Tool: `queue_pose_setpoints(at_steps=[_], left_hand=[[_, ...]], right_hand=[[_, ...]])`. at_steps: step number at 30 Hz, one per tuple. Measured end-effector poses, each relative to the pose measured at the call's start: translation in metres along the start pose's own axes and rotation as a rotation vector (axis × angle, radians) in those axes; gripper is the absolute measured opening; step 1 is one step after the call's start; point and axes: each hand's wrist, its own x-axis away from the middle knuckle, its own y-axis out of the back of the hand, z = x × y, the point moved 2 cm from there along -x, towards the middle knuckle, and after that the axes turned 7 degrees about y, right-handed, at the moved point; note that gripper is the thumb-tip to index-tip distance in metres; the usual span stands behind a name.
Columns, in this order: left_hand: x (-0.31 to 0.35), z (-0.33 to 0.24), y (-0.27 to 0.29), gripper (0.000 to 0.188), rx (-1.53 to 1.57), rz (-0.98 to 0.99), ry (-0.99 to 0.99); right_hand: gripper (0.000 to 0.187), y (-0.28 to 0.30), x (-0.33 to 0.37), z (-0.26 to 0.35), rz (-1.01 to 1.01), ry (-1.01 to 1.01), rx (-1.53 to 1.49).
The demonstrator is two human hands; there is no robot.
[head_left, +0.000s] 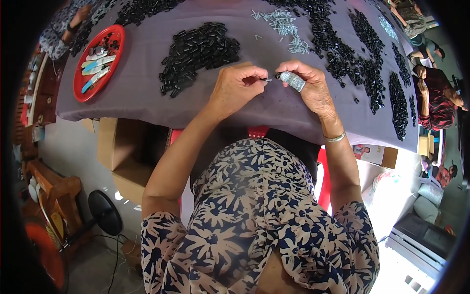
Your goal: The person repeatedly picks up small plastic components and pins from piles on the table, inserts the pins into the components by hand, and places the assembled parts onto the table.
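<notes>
Above the near edge of the cloth-covered table, both my hands are held close together with a small gap between them. My left hand [236, 89] pinches a small thin silvery pin [267, 80] between thumb and forefinger. Opposite it, my right hand [313, 90] grips a small black piece [278, 76] at its fingertips. A silvery-grey wrap [293, 82] covers one digit of that hand. Just beyond my left hand lies a heap of short black cylindrical pieces [198, 54]. Farther back is a scatter of clear or silvery pins [284, 24].
A red oval tray [121, 41] at the left holds blue-and-white-handled tools [98, 63] and black bits. More black pieces [362, 73] spread across the right side of the grey tablecloth [142, 93]. Other people sit at the left and right edges. A cardboard box [125, 157] stands below.
</notes>
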Motion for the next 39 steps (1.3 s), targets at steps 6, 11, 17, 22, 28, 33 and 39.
queue_pose_setpoints(at_steps=[6,11,17,22,28,33,39], left_hand=[[-0.001,0.003,-0.001,0.011,-0.001,-0.033,0.013],[-0.001,0.000,0.000,0.013,-0.008,-0.036,0.044],[-0.001,-0.001,-0.001,0.015,-0.046,-0.021,0.057],[-0.001,0.003,-0.003,0.013,-0.044,-0.045,0.045],[-0.002,-0.002,-0.003,0.011,-0.050,-0.023,0.087],[0.000,0.000,-0.006,0.012,-0.040,-0.020,0.115],[0.005,-0.003,-0.014,0.031,-0.200,-0.051,0.045]], right_hand=[[0.018,-0.008,0.000,0.008,-0.049,0.157,0.094],[0.017,-0.008,0.001,0.023,-0.014,0.249,0.357],[0.018,-0.015,0.000,0.024,-0.001,0.302,0.458],[0.019,-0.018,-0.002,0.028,0.019,0.294,0.513],[0.021,-0.018,-0.004,0.029,0.036,0.353,0.598],[0.020,-0.016,-0.007,0.025,0.102,0.243,0.508],[0.012,-0.004,-0.007,0.003,0.124,-0.162,0.147]])
